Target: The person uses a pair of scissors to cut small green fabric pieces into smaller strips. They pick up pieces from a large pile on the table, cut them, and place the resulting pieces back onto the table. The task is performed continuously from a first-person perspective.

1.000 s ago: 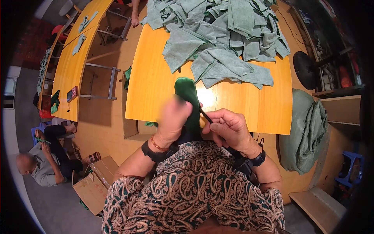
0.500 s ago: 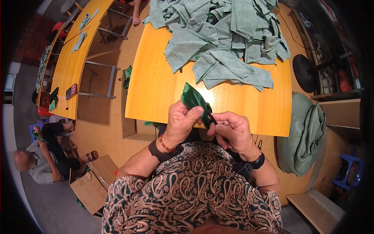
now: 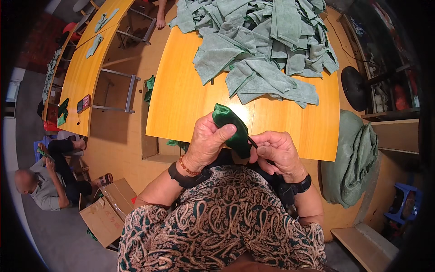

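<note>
Between my hands, just over the table's near edge, is a shiny dark-green cloth piece (image 3: 236,136). My left hand (image 3: 205,141) grips it, thumb pressed on top and fingers beneath. A thin dark rod-like strip (image 3: 252,142) lies along the cloth's right side; its kind is unclear. My right hand (image 3: 278,153) is closed in a pinch around the strip's near end, and its fingertips sit at the cloth's edge. Beyond, a large heap of grey-green cloth pieces (image 3: 253,41) with dark-green edges covers the far part of the yellow table (image 3: 181,99).
A bulky green sack (image 3: 342,158) stands right of the table. On the left are a long yellow table (image 3: 84,81) with a few cloths and a small red device (image 3: 83,104). An open cardboard box (image 3: 102,217) is at lower left, near a seated person (image 3: 50,181) handling green cloth.
The green cloth has turned, showing its broad dark side, and its top is slightly lower. My right hand has shifted a little right, still pinching the dark strip. The seated person's hands have moved.
</note>
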